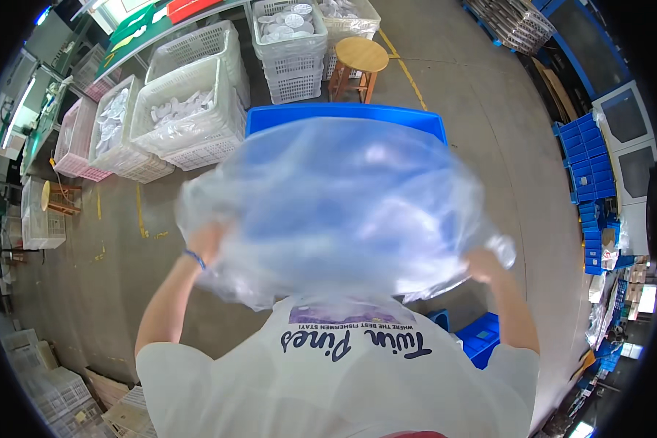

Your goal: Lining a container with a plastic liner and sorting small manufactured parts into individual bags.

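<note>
A large clear plastic bag (328, 212) billows in front of me, spread over a blue bin (343, 112) whose far rim shows past it. My left hand (210, 241), with a blue band at the wrist, grips the bag's near left edge; its fingers are partly veiled by the film and blurred. At the near right edge, my right hand (482, 264) is closed on a bunched part of the same bag. The bin's inside shows only as a blue haze through the plastic.
White crates (190, 120) lined with plastic and holding white parts stand at the far left. A wooden stool (361, 55) is beyond the bin. Blue boxes (590, 157) are stacked at the right. Close by my right side lies another blue bin (480, 339).
</note>
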Demonstrator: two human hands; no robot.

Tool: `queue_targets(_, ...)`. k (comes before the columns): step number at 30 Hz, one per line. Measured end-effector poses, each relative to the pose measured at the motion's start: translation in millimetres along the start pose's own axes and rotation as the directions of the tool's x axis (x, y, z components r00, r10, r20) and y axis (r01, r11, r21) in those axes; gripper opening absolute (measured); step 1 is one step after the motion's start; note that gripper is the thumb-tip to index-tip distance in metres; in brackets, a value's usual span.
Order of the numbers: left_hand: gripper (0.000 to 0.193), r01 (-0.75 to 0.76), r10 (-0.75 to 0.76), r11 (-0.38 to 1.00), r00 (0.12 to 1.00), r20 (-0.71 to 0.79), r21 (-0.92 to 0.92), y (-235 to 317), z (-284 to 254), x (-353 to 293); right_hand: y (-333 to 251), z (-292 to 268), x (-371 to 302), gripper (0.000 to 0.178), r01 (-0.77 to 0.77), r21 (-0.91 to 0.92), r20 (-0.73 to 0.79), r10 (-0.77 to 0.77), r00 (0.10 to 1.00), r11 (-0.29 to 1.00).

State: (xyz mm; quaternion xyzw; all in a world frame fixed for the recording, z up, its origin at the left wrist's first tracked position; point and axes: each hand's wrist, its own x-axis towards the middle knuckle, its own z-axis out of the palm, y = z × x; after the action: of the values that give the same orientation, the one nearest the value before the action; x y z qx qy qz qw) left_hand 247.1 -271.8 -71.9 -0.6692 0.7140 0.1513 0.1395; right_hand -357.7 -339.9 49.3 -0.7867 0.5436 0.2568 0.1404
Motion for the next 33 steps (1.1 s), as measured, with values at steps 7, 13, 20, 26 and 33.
queue_targets(7, 0.022, -0.066, 0.034, 0.919, 0.995, -0.089, -0.388, -20.0, -12.5, 0.0, 102.8, 65.9, 30.3, 0.024, 0.009, 0.745, -0.29, 0.312, 0.905, 0.667)
queue_targets(13, 0.015, 0.044, -0.032, 0.994, 0.992, -0.123, 0.1, -56.5, -52.3, 16.7, 118.0, 5.7, 66.9, 0.029, 0.099, 0.974, -0.194, 0.521, 0.831, 0.206)
queue_targets(20, 0.037, -0.394, 0.438, 0.882, 0.888, 0.142, -0.257, 51.5, -42.8, 66.8, 84.8, -63.5, 80.9, 0.043, 0.308, 0.889, -0.351, 0.071, 0.934, 0.339)
queue_targets(26, 0.045, 0.163, 0.009, 0.125, 0.986, 0.165, -0.979, 62.0, -72.8, 112.8, 130.3, -51.0, 106.6, 0.045, -0.308, -0.072, -0.229, 0.285, 0.931, 0.949)
queue_targets(33, 0.026, -0.207, 0.182, 0.969, 0.967, 0.179, 0.136, 69.6, -107.0, 164.9, 294.5, 3.0, 181.5, 0.032, 0.037, 0.714, -0.513, 0.486, 0.707, 0.699)
